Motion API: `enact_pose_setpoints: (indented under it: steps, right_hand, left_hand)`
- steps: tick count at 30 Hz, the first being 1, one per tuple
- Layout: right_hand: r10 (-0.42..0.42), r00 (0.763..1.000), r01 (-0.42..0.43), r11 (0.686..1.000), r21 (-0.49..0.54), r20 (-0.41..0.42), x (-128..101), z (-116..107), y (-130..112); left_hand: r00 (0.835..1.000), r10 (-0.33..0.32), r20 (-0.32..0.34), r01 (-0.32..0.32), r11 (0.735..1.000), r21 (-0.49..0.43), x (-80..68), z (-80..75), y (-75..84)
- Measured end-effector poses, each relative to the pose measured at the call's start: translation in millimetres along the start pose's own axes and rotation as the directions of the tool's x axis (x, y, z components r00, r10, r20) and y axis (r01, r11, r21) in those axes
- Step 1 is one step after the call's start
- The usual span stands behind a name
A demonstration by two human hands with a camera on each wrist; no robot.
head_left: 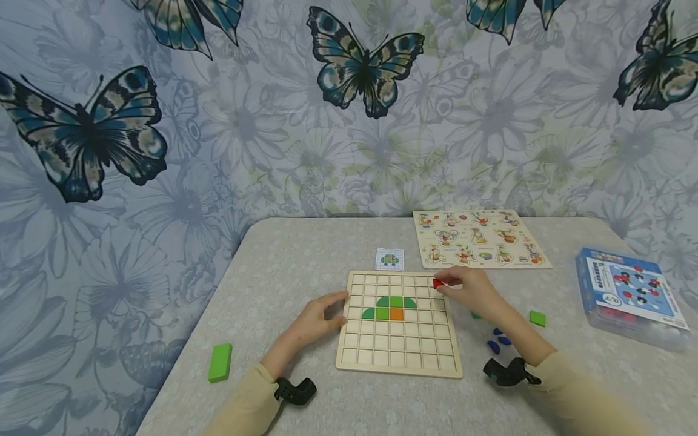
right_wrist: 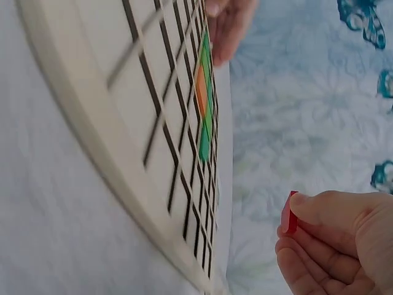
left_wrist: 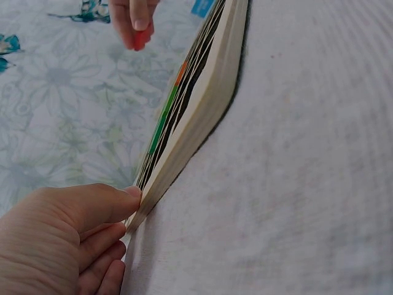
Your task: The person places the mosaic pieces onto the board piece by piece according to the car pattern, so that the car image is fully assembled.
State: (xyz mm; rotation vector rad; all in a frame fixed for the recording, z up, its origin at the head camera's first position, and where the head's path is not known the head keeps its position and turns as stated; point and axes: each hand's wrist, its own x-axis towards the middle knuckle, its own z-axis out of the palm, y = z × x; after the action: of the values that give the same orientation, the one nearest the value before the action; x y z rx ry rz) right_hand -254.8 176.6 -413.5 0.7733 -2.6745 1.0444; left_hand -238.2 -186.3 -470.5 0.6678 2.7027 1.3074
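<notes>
A wooden grid board (head_left: 398,357) lies flat on a grey table (head_left: 283,254), roughly square, its edges running squarely to the table's near edge. Green and orange pieces (head_left: 390,307) fill cells near its middle. The right hand (head_left: 470,293) pinches a small red piece (head_left: 437,283) over the board's far right corner. The left hand (head_left: 319,320), fingers curled, grips the board's left edge. Print on the blue box (head_left: 632,290) is too small to read.
</notes>
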Motion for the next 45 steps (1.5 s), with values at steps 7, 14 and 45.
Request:
enact_pose_setpoints:
  steps: [7,14,45]
  right_hand:
    - [-0.050,0.999,0.049,0.998,0.029,0.015,-5,26,-18]
    - [-0.064,0.997,0.062,0.997,0.043,0.043,-9,45,-24]
    - [-0.125,0.988,0.129,0.991,-0.045,0.096,-13,67,-27]
  left_hand:
    - [1.000,0.011,-0.008,-0.011,1.000,0.014,0.7,0.3,-0.7]
    - [1.000,0.007,-0.010,-0.007,1.000,0.019,0.8,0.8,-1.0]
    - [1.000,0.014,-0.001,-0.014,1.000,0.016,-0.2,0.1,-1.1]
